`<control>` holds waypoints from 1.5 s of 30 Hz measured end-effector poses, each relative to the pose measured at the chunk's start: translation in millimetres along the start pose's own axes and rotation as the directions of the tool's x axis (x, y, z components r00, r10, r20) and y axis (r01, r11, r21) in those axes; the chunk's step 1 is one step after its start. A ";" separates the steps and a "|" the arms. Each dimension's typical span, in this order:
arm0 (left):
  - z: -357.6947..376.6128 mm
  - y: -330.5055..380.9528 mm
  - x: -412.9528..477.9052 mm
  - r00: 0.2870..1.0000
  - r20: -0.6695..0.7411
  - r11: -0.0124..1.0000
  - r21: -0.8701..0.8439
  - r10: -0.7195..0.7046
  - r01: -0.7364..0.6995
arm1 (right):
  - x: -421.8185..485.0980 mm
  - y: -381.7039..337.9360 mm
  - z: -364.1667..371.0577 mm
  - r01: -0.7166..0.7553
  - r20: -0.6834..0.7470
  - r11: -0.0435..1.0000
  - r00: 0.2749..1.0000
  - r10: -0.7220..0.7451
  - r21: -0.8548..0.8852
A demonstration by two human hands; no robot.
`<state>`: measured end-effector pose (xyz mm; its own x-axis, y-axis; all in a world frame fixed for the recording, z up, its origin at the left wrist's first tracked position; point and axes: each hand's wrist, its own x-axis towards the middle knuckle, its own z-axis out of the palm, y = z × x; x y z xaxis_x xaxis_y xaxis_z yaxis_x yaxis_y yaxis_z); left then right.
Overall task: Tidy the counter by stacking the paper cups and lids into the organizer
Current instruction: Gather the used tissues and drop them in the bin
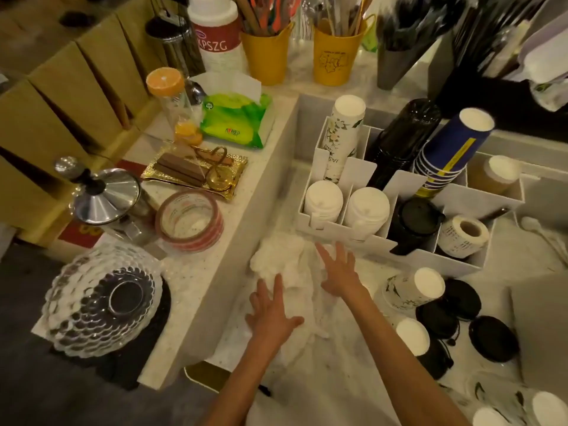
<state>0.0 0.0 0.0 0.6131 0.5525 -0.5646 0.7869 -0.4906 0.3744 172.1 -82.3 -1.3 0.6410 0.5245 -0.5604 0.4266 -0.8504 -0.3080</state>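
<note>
A white organizer (pixel 335 229) stands on the lower counter, holding stacks of white lids (pixel 367 207), floral paper cups (pixel 344 130), black cups (pixel 405 139) and blue cups (pixel 451 142). Loose floral cups (pixel 412 290) and black lids (pixel 491 338) lie to the right of my arms. A pile of clear lids (pixel 276 256) sits in front of the organizer. My left hand (pixel 270 312) and my right hand (pixel 338 272) hover over this pile, fingers spread, holding nothing.
A raised ledge on the left carries a glass bowl (pixel 101 302), a tape roll (pixel 189 221), a metal press pot (pixel 104 195), a gold tray (pixel 196 172) and a tissue pack (pixel 235 119). Yellow buckets (pixel 335 53) of sticks stand behind. A label roll (pixel 464 236) sits in the organizer.
</note>
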 end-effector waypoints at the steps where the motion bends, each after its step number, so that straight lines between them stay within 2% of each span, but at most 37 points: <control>1: 1.2 -0.3 -0.4 1.000 0.012 1.000 0.021 0.004 -0.004 | 0.1 -1.9 -1.9 0.010 -0.017 0.999 1.000 -0.011 -0.040; 4: 7.1 -7.8 -0.6 0.998 -0.031 0.990 0.134 0.058 -0.053 | 1.3 -4.7 -10.5 0.069 -0.151 0.995 0.987 -0.059 0.065; 6: 10.4 -16.0 -1.1 0.995 -0.038 0.985 0.152 0.092 -0.085 | -1.1 -16.9 -18.3 0.222 -0.216 0.973 0.955 -0.205 0.058; 7: 10.8 -18.8 -1.8 0.994 -0.040 0.982 0.161 0.103 -0.095 | -2.8 -27.1 -22.7 0.316 -0.198 0.949 0.931 -0.307 0.016; 9: 12.4 -22.9 -2.1 0.991 -0.063 0.979 0.173 0.119 -0.107 | -2.9 -52.4 -26.6 0.463 -0.066 0.874 0.877 -0.476 -0.147; 10: 12.1 -23.1 -2.7 0.989 -0.071 0.978 0.175 0.128 -0.114 | -2.0 -65.0 -25.7 0.501 0.029 0.829 0.860 -0.510 -0.249; 12: 11.2 -23.9 -3.5 0.987 -0.096 0.983 0.143 0.129 -0.114 | 1.7 -82.3 -21.3 0.525 0.223 0.746 0.850 -0.476 -0.410; 14: 11.8 -27.7 -4.5 0.985 -0.130 0.993 0.031 0.117 -0.114 | 7.5 -86.9 -14.3 0.542 0.374 0.677 0.839 -0.396 -0.498; 17: 11.6 -40.5 -10.9 0.978 -0.186 0.967 -0.216 0.093 -0.133 | 8.9 -83.5 -4.0 0.598 0.454 0.605 0.799 -0.394 -0.526; 19: 13.8 -51.2 -16.0 0.967 -0.220 0.945 -0.268 0.129 -0.187 | 7.6 -78.3 -1.2 0.601 0.377 0.645 0.799 -0.469 -0.472; 20: 15.4 -56.1 -18.5 0.960 -0.235 0.936 -0.275 0.155 -0.219 | 7.4 -74.8 -1.6 0.568 0.309 0.706 0.823 -0.477 -0.423; 23: 20.7 -67.3 -23.1 0.938 -0.258 0.943 -0.181 0.230 -0.281 | 4.4 -58.3 0.2 0.359 0.076 0.915 0.933 -0.351 -0.183; 25: 26.6 -71.5 -24.9 0.932 -0.280 0.963 -0.074 0.229 -0.258 | -4.6 -41.0 8.5 0.239 -0.070 0.971 0.969 -0.238 0.012; 27: 30.4 -73.3 -28.0 0.937 -0.303 0.978 -0.057 0.172 -0.198 | -19.1 -24.5 22.8 0.184 -0.184 0.965 0.972 -0.149 0.189; 29: 32.2 -75.0 -29.4 0.945 -0.308 0.984 -0.097 0.114 -0.151 | -39.1 -13.8 39.6 0.191 -0.292 0.924 0.952 -0.092 0.332; 32: 28.3 -77.5 -29.6 0.942 -0.325 0.952 -0.254 0.083 -0.172 | -72.0 -3.1 70.0 0.160 -0.360 0.865 0.933 0.025 0.475; 34: 22.7 -82.2 -30.2 0.960 -0.276 0.921 -0.358 0.053 -0.153 | -92.2 -2.1 89.1 0.090 -0.291 0.812 0.951 0.101 0.577; 36: 17.0 -88.6 -33.4 0.984 -0.176 0.860 -0.502 0.003 -0.092 | -107.1 -9.8 101.8 0.034 -0.211 0.834 0.972 0.100 0.551; 39: 15.0 -100.1 -49.6 1.000 -0.015 0.733 -0.680 -0.015 0.001 | -116.1 -18.4 117.4 0.013 -0.158 0.981 0.987 0.017 0.192; 41: 16.0 -115.1 -67.6 0.996 0.090 0.700 -0.710 -0.013 0.073 | -121.0 -19.5 127.2 0.011 -0.165 0.995 0.986 0.006 0.103; 43: 15.3 -132.9 -86.5 0.986 0.167 0.700 -0.702 -0.017 0.131 | -131.9 -22.0 133.5 0.038 -0.154 0.988 0.988 -0.015 0.147; 45: 17.8 -151.0 -105.4 0.951 0.310 0.717 -0.661 -0.006 0.220 | -149.0 -34.0 140.5 0.095 -0.083 0.977 0.993 -0.080 0.194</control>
<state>-184.7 3.8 -10.1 0.5564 0.3190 -0.7673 0.7459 0.2153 0.6303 -27.6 -137.4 -15.4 0.6559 0.5923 -0.4680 0.3537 -0.7888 -0.5026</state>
